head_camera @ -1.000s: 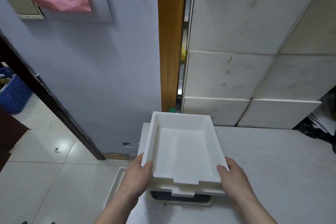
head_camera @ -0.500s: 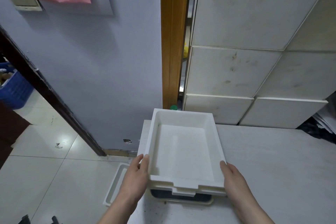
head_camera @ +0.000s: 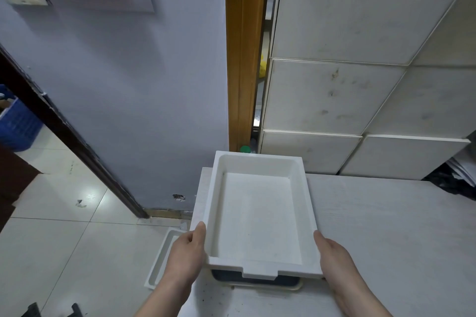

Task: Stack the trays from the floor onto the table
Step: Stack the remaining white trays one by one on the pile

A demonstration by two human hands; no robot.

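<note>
A white rectangular tray [head_camera: 260,216] sits on top of a stack at the left end of the white table [head_camera: 381,234]. Beneath its near edge a dark tray and a cream tray [head_camera: 257,282] show. My left hand [head_camera: 188,252] presses flat against the tray's left side, fingers extended. My right hand [head_camera: 334,257] lies against its right near corner, with the fingers under the rim. Another white tray [head_camera: 161,260] lies on the floor beside the table, partly hidden by my left arm.
A lilac wall and a wooden door frame [head_camera: 244,54] rise behind the table. Large pale tiles [head_camera: 334,95] lean against the wall at the back right. A blue crate [head_camera: 18,123] stands on the floor at far left. Dark bags [head_camera: 456,183] lie at the table's right.
The white tray has come down onto the stack and shifted slightly away from me. My left thumb has left the rim, and that hand now lies flat against the side.
</note>
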